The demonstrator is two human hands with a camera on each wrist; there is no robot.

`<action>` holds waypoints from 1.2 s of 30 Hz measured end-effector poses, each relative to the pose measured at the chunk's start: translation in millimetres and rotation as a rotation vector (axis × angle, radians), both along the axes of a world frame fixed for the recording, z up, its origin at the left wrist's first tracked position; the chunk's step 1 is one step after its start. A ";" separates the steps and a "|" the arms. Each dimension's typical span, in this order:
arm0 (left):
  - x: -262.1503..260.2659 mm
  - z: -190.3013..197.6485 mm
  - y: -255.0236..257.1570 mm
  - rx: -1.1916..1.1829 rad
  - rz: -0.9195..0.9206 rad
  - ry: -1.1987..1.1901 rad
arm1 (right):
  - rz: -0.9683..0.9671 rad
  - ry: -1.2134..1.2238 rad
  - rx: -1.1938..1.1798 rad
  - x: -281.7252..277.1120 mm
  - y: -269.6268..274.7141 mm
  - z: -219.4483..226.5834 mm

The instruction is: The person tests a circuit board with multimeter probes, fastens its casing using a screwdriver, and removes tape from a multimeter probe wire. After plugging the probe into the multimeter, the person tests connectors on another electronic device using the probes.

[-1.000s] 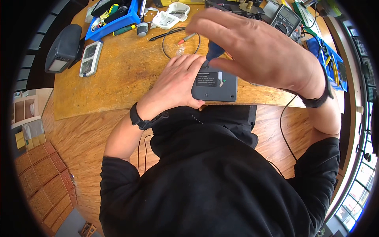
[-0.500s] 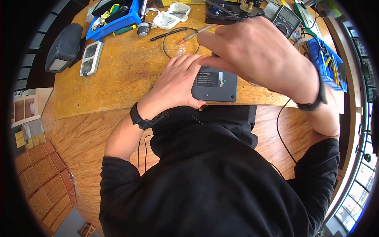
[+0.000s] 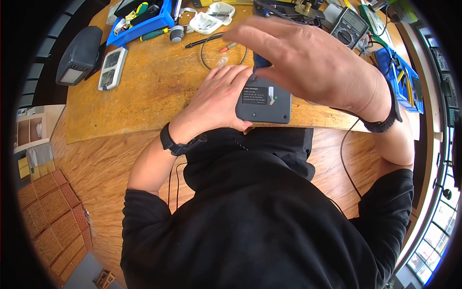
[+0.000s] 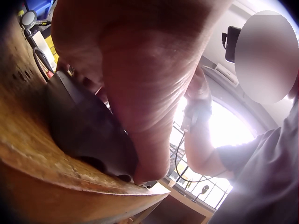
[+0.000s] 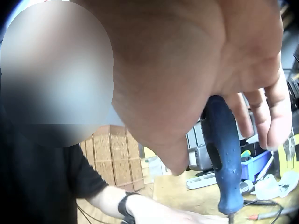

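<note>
A dark grey charger (image 3: 272, 113) with a printed label lies underside up near the table's front edge. My left hand (image 3: 216, 101) grips its left side, thumb at the near edge and fingers toward the far edge. Over the charger's far part stands a blue-handled screwdriver (image 5: 224, 158), roughly upright. My right hand (image 3: 327, 67) is above it, palm against the handle's top end and fingers extended, as the right wrist view shows. The thumb stands apart from the handle. The screwdriver's tip is hidden behind the hands in the head view.
A red-tipped test probe (image 3: 228, 47) and its black lead lie just beyond the charger. Farther back are a multimeter (image 3: 350, 29), an opened white plastic case (image 3: 204, 21) and a blue bin (image 3: 144, 32) of tools. Another blue bin (image 3: 404, 84) sits at the right.
Half a second ago the right hand's fingers were curled over the screwdriver; now they are extended again, much as one second ago. The left hand keeps its hold on the charger.
</note>
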State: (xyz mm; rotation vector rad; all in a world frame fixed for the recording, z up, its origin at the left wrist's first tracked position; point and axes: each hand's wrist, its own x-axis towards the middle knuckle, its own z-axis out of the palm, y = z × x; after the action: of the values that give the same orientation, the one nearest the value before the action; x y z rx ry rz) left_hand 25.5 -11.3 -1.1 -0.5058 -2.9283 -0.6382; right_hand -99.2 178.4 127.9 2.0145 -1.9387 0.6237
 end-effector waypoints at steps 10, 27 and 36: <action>1.4 -1.5 -0.3 -0.008 0.016 0.019 | -0.057 -0.278 0.082 24.9 35.4 32.9; -1.1 -2.6 -1.6 0.035 0.010 -0.023 | -0.027 -0.514 0.255 41.5 48.5 11.1; -0.9 -2.2 -1.2 0.045 0.011 -0.031 | -0.017 -0.502 0.274 42.0 47.9 14.2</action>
State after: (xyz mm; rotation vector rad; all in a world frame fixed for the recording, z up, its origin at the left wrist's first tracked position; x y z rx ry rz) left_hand 24.6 -12.5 -3.3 -0.4787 -2.9358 -0.7146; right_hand -57.2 226.3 142.1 2.1486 -2.4363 0.9831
